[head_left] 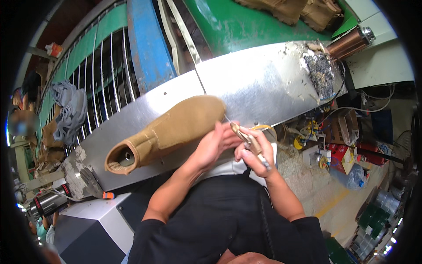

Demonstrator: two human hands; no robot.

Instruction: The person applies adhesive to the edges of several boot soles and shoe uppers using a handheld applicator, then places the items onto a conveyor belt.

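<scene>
A tan boot (pixel 184 125) lies on a bare metal work surface (pixel 259 79), its shaft opening at the lower left and its toe toward the upper right. Inside the opening a round metal part shows. My left hand (pixel 214 144) is beside the toe end with its fingers stretched out; I cannot tell whether they touch the boot. In my right hand (pixel 260 152) is a slim brass-coloured metal gun-like tool (pixel 247 138), gripped with the fingers round it. Its thin tip points at the boot's toe, close to it.
At the metal surface's right end is a crusted patch (pixel 321 75) beside a copper-coloured cylinder (pixel 351 43). Several brown boots (pixel 323 14) stand on a green surface (pixel 246 26) at the back. Grey cloth-like pieces (pixel 70 112) lie on a barred rack at left. A red box (pixel 340 157) sits at right.
</scene>
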